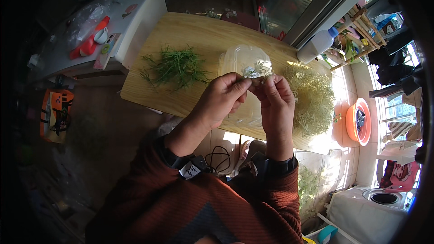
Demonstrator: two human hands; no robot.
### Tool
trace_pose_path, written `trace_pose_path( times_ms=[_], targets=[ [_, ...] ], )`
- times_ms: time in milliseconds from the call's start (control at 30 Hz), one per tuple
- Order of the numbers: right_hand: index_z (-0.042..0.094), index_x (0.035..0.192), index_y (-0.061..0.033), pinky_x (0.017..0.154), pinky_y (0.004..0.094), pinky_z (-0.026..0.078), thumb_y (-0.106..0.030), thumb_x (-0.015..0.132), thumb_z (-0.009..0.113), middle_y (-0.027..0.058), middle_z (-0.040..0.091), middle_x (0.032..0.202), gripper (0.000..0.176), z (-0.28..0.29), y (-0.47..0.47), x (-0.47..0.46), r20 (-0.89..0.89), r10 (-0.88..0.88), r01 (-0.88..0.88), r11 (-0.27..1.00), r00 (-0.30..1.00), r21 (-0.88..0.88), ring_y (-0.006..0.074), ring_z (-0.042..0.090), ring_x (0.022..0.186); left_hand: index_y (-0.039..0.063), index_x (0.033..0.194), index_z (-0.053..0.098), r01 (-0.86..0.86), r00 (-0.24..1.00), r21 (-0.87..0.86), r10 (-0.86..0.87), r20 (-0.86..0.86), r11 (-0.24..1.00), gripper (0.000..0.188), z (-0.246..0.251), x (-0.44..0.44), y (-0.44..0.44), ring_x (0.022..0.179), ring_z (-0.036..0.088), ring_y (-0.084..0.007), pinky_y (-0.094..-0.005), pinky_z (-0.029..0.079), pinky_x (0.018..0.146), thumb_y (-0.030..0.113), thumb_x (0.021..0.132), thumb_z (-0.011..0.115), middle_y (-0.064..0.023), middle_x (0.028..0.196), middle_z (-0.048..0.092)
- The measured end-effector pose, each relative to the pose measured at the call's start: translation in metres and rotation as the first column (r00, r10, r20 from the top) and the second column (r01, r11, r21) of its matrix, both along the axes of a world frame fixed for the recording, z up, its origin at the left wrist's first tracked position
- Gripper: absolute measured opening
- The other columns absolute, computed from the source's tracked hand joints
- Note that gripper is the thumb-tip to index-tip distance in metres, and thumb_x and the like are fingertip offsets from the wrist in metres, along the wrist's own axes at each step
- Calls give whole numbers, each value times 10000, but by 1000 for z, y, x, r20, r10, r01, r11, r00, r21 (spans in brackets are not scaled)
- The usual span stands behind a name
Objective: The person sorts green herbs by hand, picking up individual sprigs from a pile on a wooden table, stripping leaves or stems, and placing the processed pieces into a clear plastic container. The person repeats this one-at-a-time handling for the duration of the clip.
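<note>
My left hand (pixel 228 96) and my right hand (pixel 275 98) meet over a wooden table (pixel 203 23), thumbs and forefingers pinching a thin, pale green plant sprig (pixel 260 67) between them. Beneath and behind the fingers lies a clear plastic container (pixel 239 54) with something white and crumpled (pixel 250 72) in it. A loose heap of dark green stems (pixel 179 64) rests on the tabletop to the left. To the right, lit by the sun, spreads a larger pile of pale, wispy plant material (pixel 310 96).
A plastic bottle with a blue cap (pixel 317 44) stands at the table's back right. Beyond the right edge, an orange basin (pixel 349 122) holds dark cloth. A white cabinet (pixel 135 37) adjoins on the left, bearing a white cup (pixel 101 36). An orange bag (pixel 57 115) is below it.
</note>
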State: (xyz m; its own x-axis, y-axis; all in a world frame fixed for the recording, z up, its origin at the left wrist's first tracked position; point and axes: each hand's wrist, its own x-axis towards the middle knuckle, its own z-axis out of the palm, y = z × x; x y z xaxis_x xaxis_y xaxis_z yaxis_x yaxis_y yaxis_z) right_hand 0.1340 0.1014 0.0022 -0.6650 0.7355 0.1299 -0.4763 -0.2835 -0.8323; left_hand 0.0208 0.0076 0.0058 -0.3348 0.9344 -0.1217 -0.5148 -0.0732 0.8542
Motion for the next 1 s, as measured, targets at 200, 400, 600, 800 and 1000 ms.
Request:
trace_pose_path(
  times_ms=[200,400,600,800,1000],
  targets=[
    [541,964,-13,832,336,499,-134,930,515,108,632,938,128,-1,-2,-1,3,5,-5,1000,1000,-19,211,633,849,63,783,557,-221,909,5,208,-362,975,160,-1,7,2,492,367,-2,-160,282,438,177,895,552,62,589,460],
    [525,978,-10,801,347,522,-135,942,489,128,630,956,134,-3,-4,-2,-11,36,-37,997,999,-71,212,636,848,57,751,551,-269,851,27,251,-461,963,167,-4,7,2,538,422,-6,-170,332,480,160,882,556,60,595,480],
    [520,974,-11,783,338,534,-135,944,485,129,632,953,132,-5,-4,-3,-4,38,-38,997,999,-68,204,637,844,55,748,533,-283,809,28,254,-530,959,168,-6,7,1,544,421,1,-171,332,477,154,881,560,58,603,486],
    [524,972,-4,775,335,541,-109,932,504,133,635,941,114,-4,-6,-3,25,5,-3,999,1000,-52,204,638,839,54,761,520,-278,802,31,250,-542,960,160,-8,7,1,547,406,6,-172,322,474,149,885,557,65,610,472],
    [524,968,-1,776,343,545,-95,927,508,143,633,936,104,-2,-8,-3,61,-12,13,1000,998,-16,214,640,841,56,764,505,-278,787,54,260,-559,959,163,-10,7,3,546,380,9,-175,303,468,147,891,551,72,604,446]
  ],
)
